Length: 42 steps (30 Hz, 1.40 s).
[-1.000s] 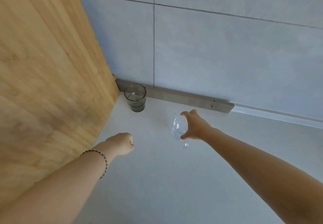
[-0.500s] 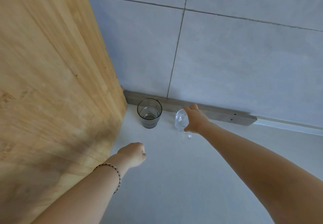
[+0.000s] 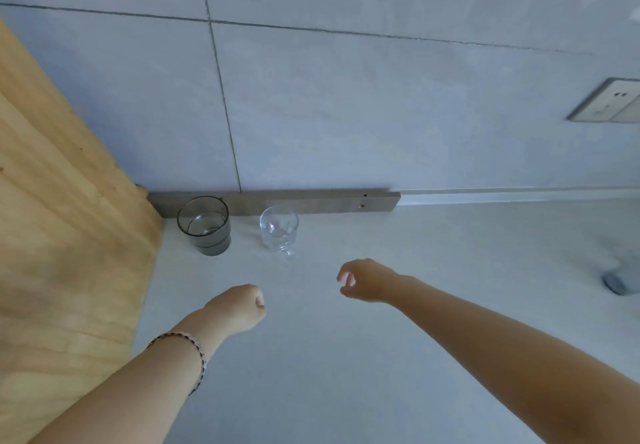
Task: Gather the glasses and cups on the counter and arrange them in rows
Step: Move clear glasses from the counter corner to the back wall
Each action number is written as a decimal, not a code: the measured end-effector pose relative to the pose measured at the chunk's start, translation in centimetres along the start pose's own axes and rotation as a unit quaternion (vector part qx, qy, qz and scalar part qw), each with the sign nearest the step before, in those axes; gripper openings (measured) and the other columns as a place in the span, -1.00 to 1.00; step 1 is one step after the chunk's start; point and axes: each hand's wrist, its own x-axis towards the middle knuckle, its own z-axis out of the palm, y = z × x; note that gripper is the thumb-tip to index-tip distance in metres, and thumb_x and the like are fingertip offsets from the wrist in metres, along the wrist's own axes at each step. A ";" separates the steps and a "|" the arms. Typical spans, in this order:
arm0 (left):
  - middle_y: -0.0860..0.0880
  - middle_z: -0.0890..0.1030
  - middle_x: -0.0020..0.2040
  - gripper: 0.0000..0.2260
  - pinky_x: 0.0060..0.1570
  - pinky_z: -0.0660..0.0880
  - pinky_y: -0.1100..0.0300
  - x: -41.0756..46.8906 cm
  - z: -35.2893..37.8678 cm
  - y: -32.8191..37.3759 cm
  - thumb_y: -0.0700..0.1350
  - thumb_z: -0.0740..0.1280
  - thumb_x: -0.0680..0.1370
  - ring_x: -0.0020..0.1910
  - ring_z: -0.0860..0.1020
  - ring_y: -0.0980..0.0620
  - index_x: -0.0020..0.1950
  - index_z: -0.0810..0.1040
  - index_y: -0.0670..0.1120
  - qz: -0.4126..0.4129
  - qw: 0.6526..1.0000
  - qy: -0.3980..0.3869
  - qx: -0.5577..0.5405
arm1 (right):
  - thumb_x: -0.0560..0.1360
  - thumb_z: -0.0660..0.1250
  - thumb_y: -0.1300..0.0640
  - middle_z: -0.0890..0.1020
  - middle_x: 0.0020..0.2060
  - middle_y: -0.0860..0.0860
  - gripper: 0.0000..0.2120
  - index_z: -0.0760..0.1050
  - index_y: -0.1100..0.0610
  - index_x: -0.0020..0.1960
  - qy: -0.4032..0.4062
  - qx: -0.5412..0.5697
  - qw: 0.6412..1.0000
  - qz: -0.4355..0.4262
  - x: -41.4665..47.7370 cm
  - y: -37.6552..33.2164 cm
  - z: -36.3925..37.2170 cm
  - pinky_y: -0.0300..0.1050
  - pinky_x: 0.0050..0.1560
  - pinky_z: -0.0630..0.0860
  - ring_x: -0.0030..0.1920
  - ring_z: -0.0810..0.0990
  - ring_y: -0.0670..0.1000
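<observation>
- Head view: a smoky grey glass (image 3: 205, 225) and a clear glass (image 3: 278, 232) stand upright on the white counter (image 3: 346, 357). The clear one is at 3 o'clock of the grey one, near it but not touching.
- Both sit at the back of the counter, just in front of a metal strip (image 3: 329, 201) that runs along the foot of the tiled wall (image 3: 381, 114). The grey glass is tucked into the corner, with a wooden panel (image 3: 62, 236) at its 9 o'clock.
- From where I stand, that looks like the start of 1 row: 2 glasses lined up along the wall, openings up.
- The right hand (image 3: 367, 281) hovers at 5 o'clock of the clear glass, apart from it, with fingers and thumb loosely curved around nothing.
- The left hand (image 3: 239, 307) is at 7 o'clock of the same glass, balled into a fist and holding nothing. A braided bracelet (image 3: 194, 346) circles its wrist.
- Far out at 3 o'clock, at the picture's edge, a blurred grey-blue thing (image 3: 618, 281) sits on the counter. It may be another cup, but I cannot tell.
- A wall socket (image 3: 609, 101) shows at 2 o'clock, high on the tiles.
- My judgement is that the job is at an early stage. 2 pieces are placed and there is no 2nd row. Whatever else waits on the counter lies mostly out of sight, so most of the gathering is left to do.
</observation>
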 end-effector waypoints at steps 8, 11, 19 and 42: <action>-0.02 0.49 -0.06 -0.91 -0.05 0.36 0.19 0.0 3.0 14.9 -0.12 0.14 0.56 -0.07 0.44 -0.03 -0.12 0.40 -0.03 0.114 0.988 -0.029 0.098 | 0.56 0.20 0.07 0.48 0.31 0.02 -0.68 0.43 0.07 0.30 0.001 0.039 0.992 0.118 -10.7 14.8 0.8 -0.05 0.31 0.38 0.31 0.45 0.04; 0.01 0.49 -0.02 -0.91 0.00 0.39 0.19 -0.1 5.2 21.6 -0.08 0.17 0.56 -0.03 0.47 -0.01 -0.13 0.40 -0.01 0.147 0.982 -0.041 0.111 | 0.57 0.20 0.06 0.46 0.32 0.01 -0.67 0.42 0.07 0.32 0.024 0.067 0.984 0.163 -15.1 21.4 0.8 -0.07 0.31 0.36 0.33 0.43 0.04; -0.04 0.50 -0.09 -0.86 -0.14 0.33 0.26 -0.5 12.5 40.0 -0.15 0.18 0.57 -0.11 0.44 0.00 -0.19 0.41 -0.04 0.201 0.971 -0.062 0.112 | 0.56 0.21 0.09 0.47 0.31 0.03 -0.68 0.45 0.09 0.29 0.088 0.114 0.959 0.242 -24.7 40.2 0.9 -0.13 0.30 0.34 0.33 0.42 0.06; -0.04 0.54 0.10 -0.88 0.00 0.35 0.25 2.3 21.3 58.9 -0.08 0.17 0.59 0.02 0.47 0.00 0.02 0.48 -0.04 0.137 0.974 -0.081 0.162 | 0.37 0.44 0.21 0.26 0.37 0.10 -0.14 0.04 -0.04 0.51 0.156 0.118 0.950 0.242 -23.8 65.3 -2.1 0.01 0.05 0.51 0.21 0.50 0.20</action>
